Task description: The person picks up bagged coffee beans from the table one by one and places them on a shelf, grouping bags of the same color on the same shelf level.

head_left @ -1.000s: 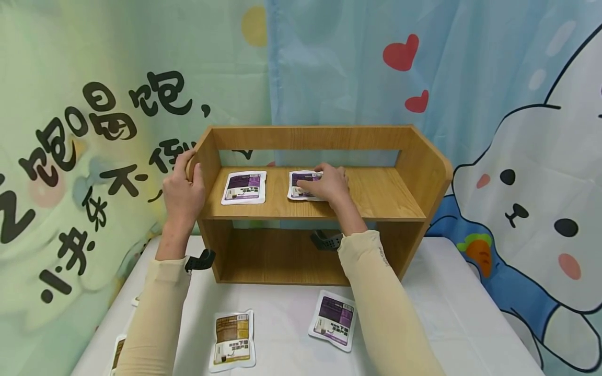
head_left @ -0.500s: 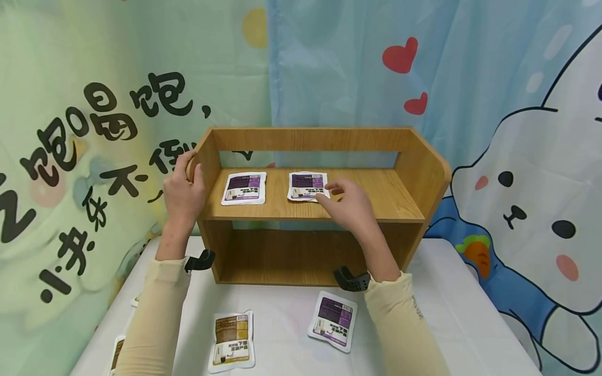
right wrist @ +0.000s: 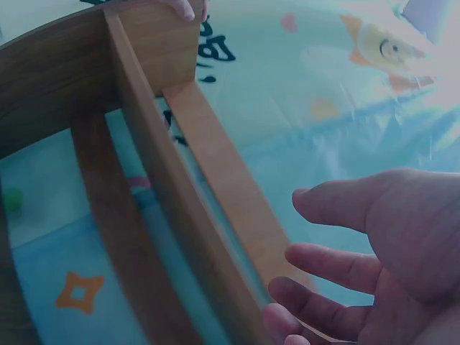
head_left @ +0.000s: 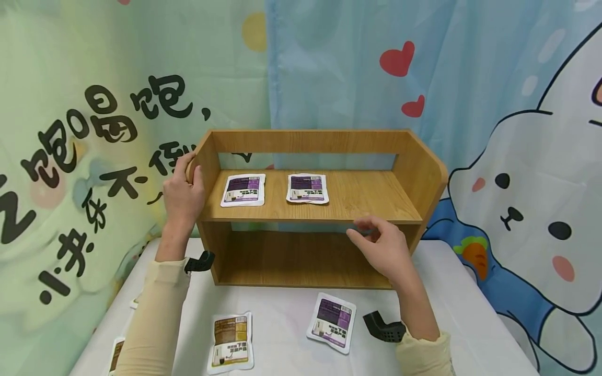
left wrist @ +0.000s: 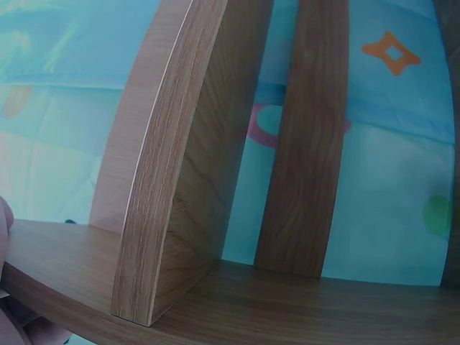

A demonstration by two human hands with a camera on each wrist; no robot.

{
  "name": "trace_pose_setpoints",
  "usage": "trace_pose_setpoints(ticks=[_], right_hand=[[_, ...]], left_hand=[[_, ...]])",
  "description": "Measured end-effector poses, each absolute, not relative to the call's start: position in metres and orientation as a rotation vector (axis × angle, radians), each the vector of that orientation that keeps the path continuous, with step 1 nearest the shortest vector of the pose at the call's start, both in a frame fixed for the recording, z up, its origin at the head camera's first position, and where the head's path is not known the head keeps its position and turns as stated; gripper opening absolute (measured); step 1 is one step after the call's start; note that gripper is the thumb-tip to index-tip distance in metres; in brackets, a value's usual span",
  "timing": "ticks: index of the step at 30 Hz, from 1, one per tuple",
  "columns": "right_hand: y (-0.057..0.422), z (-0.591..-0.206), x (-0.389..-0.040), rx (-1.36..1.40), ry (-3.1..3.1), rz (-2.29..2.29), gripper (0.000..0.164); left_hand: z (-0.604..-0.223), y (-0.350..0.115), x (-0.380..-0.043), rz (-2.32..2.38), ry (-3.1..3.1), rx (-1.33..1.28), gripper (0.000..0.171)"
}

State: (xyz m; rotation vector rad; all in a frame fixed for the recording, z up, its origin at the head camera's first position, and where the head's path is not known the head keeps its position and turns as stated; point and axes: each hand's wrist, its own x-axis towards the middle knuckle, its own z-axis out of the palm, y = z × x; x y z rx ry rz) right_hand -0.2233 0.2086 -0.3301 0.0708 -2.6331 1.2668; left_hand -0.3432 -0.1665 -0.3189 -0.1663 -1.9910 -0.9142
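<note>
Head view shows the left hand (head_left: 182,198) gripping the left side panel (head_left: 210,180) of a wooden shelf (head_left: 310,141), while the right hand (head_left: 383,245) is released, its fingers (right wrist: 334,266) loosely bent and spread, in front of the shelf's right part. Left purple pouch (head_left: 243,190) and right purple pouch (head_left: 308,188) lie apart on the upper board (head_left: 367,196); a third purple pouch (head_left: 331,322) and a brown pouch (head_left: 231,343) lie on the tabletop (head_left: 282,318). A second ago the right hand touched the right purple pouch; now it is lower and away from it, the left hand's grip unchanged.
</note>
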Motion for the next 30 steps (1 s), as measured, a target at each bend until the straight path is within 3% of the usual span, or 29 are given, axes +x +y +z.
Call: trace_pose_setpoints(ticks=[22, 30], right_hand=[[0.225, -0.458, -0.201, -0.289, -2.72, 1.457, 0.043], [0.219, -0.5, -0.199, -0.27, -2.771, 1.351, 0.044]], left_hand=[[-0.322, -0.168, -0.345, -0.93, -1.988, -0.185, 0.033], [-0.319, -0.169, -0.347, -0.918, -2.014, -0.161, 0.033]])
